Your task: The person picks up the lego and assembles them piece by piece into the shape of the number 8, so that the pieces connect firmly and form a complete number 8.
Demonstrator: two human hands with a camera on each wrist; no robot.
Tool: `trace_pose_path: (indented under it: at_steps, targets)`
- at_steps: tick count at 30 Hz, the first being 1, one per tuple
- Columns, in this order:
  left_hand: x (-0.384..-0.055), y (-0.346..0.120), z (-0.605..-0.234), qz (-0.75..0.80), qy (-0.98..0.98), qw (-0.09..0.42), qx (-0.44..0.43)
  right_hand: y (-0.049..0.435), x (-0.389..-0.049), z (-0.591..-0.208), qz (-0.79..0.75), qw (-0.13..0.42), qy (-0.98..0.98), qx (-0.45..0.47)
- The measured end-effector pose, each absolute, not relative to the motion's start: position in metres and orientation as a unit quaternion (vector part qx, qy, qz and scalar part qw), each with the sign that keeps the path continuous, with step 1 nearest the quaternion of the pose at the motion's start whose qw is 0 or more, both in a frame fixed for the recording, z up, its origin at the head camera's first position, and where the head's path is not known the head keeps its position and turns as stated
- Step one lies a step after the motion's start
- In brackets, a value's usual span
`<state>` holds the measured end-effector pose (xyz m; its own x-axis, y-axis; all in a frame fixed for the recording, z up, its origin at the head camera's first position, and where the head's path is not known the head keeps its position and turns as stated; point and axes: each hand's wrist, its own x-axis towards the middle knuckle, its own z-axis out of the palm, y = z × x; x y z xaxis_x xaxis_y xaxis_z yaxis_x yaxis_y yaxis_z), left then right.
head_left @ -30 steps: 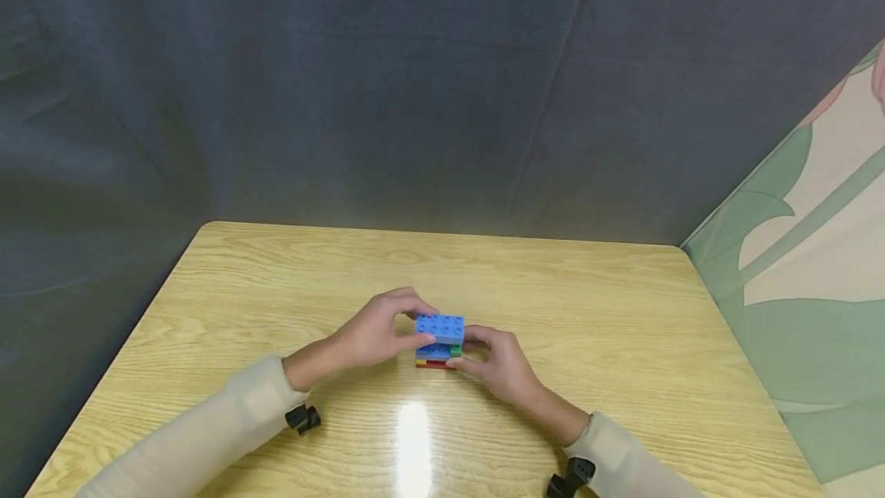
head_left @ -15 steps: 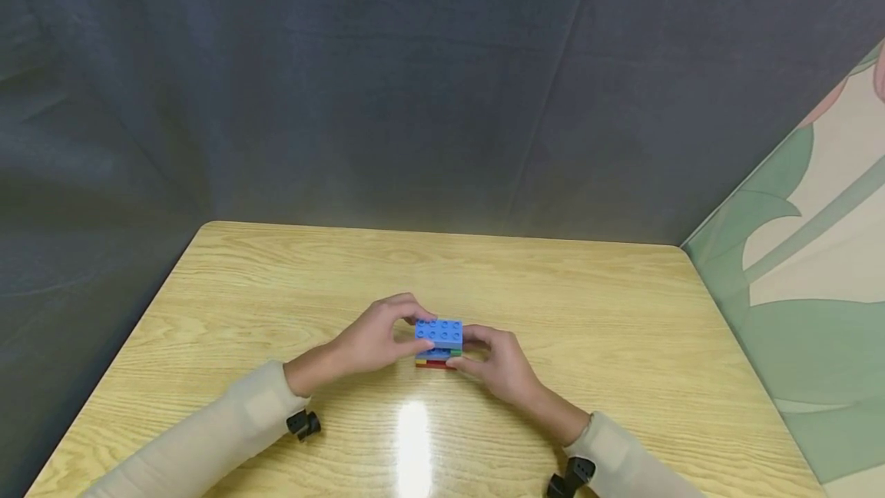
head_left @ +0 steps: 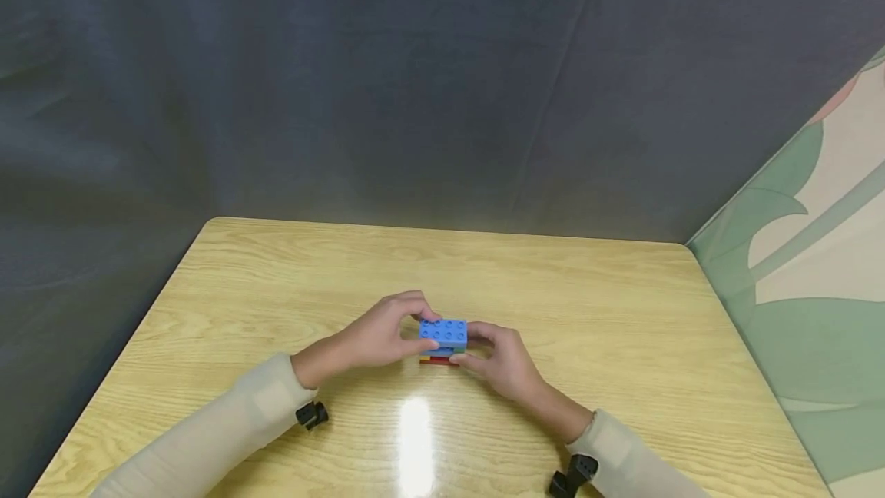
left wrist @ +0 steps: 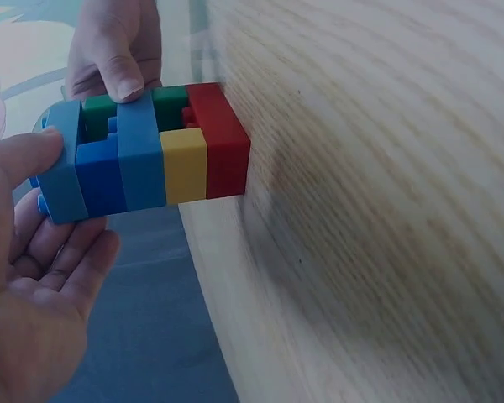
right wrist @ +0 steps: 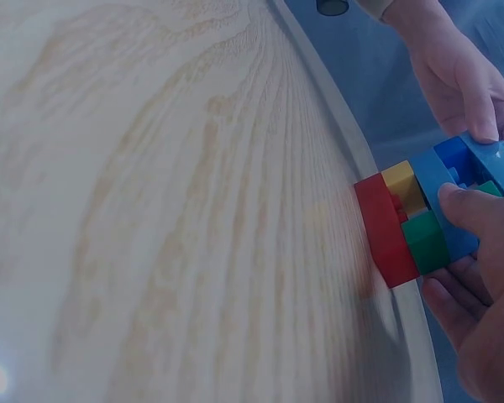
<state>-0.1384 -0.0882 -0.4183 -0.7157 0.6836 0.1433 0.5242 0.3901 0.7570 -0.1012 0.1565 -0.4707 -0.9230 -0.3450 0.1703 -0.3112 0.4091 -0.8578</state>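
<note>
A stack of toy building bricks stands on the table between both hands. At its base lies a red brick (left wrist: pixel 227 143), carrying a small yellow brick (left wrist: pixel 185 165) and a small green brick (right wrist: pixel 426 240). Over these runs a long blue brick (left wrist: pixel 143 164), topped by a small dark blue brick (left wrist: pixel 101 178) and another green brick (left wrist: pixel 99 113). My left hand (head_left: pixel 380 335) pinches the uppermost blue brick (head_left: pixel 443 333) by thumb and fingers; it sits level on the bricks below. From the right, my right hand (head_left: pixel 510 366) grips the stack around the long blue brick.
The wooden table (head_left: pixel 276 267) reaches back to a dark curtain (head_left: pixel 415 98). A floral-patterned panel (head_left: pixel 816 313) borders its right side. Small black wrist cameras sit at both sleeves, and a bright glare (head_left: pixel 415 436) lies on the tabletop in front of the stack.
My left hand has lowered the top blue brick onto the stack, closing the gap and covering the studs beneath. My right hand keeps its grip; the head view has shifted slightly.
</note>
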Motion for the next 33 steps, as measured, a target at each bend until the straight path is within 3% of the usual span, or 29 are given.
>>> trace_pose_path:
  at_steps: [17, 33]
  targets:
    - [-0.144, -0.079, -0.416, 0.409, 0.826, 0.133, 0.364, 0.161, -0.103, -0.467, -0.508, 0.024, 0.843, -0.176]
    - [-0.128, -0.089, -0.429, 0.419, 0.836, 0.107, 0.337, 0.153, -0.098, -0.469, -0.495, 0.016, 0.851, -0.174]
